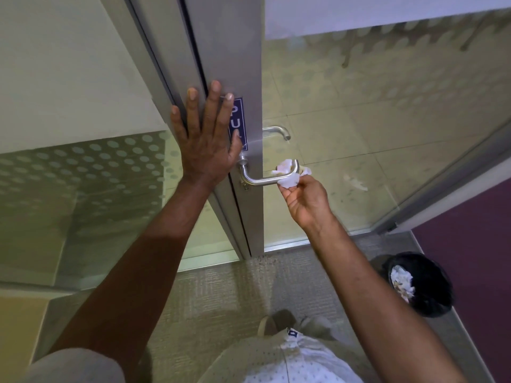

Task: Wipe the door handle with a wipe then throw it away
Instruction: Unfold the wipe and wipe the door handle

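A silver lever door handle (pixel 255 180) sticks out from the grey metal door frame (pixel 229 51) at the centre. My right hand (pixel 305 203) pinches a crumpled white wipe (pixel 289 176) wrapped around the handle's free end. My left hand (pixel 206 135) lies flat with fingers spread against the door frame, partly covering a blue "PULL" sticker (pixel 240 123). A black bin (pixel 420 284) with white crumpled paper inside stands on the floor at the lower right.
A second handle (pixel 276 131) shows through the glass on the door's far side. Frosted dotted glass panels flank the door. A purple wall (pixel 470 258) runs behind the bin. Grey carpet lies underfoot, with my shoe (pixel 276 322) on it.
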`<state>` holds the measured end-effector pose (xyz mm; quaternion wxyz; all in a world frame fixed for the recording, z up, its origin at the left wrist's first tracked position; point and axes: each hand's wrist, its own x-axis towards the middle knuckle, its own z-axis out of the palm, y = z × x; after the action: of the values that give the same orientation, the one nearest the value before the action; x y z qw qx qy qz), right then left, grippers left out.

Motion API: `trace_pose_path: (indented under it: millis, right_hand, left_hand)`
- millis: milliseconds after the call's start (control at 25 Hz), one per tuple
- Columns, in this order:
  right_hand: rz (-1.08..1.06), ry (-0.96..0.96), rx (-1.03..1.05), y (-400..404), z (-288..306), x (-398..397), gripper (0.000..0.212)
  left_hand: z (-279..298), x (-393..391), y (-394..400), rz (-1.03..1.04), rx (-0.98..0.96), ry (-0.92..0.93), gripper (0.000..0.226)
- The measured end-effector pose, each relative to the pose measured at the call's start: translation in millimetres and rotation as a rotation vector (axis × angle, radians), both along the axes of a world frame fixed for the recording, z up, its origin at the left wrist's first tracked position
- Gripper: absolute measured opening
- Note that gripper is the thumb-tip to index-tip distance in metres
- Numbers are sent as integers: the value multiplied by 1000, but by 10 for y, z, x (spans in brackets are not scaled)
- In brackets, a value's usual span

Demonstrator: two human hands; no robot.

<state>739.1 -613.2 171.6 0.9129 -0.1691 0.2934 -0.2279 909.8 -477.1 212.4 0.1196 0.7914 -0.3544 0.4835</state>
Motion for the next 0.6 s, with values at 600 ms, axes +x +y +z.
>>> trace_pose_path:
  millis: [600]
  right_hand:
    - [193,15,-344,-401,51,-52,41]
  left_hand:
    - [156,-370,-155,87,-33,201,82]
